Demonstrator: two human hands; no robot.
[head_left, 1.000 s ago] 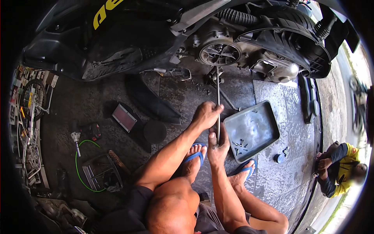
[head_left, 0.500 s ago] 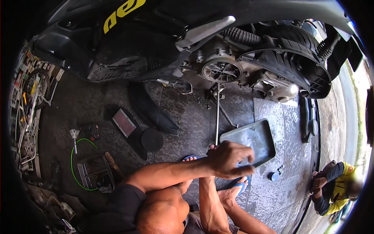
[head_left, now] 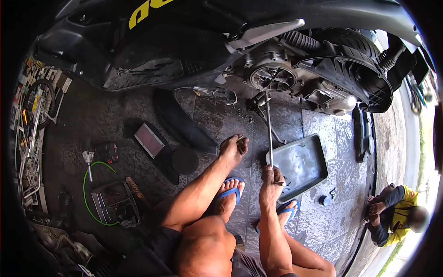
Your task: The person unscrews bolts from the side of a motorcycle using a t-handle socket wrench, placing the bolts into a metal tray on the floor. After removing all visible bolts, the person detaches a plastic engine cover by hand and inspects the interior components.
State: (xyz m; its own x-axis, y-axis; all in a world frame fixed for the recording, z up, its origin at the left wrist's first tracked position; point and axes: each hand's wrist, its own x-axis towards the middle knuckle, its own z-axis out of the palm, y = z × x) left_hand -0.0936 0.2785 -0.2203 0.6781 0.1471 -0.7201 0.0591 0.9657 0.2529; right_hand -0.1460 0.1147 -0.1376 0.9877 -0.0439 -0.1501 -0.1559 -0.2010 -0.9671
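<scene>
Around the handle end of a long metal T-wrench (head_left: 270, 134) my right hand (head_left: 271, 183) is closed. Its crossbar sticks out beside my fingers, and its shaft runs up to the underside of the scooter's opened engine (head_left: 273, 77). Whether the tip sits on a bolt is hard to tell. To the left, my left hand (head_left: 234, 149) hovers over the floor, fingers curled; anything inside them is hidden. Beside my right hand lies a grey metal tray (head_left: 302, 161) with a few small dark pieces in it.
A curved black panel (head_left: 182, 121), a framed filter (head_left: 149, 140) and a green hose (head_left: 85, 194) lie on the left. A blue cap (head_left: 325, 200) and small metal parts are right of my foot. Another person (head_left: 397, 214) sits at the far right.
My left hand has left its place over the right hand and moved up and left, uncovering the right hand on the T-wrench. The view has shifted slightly.
</scene>
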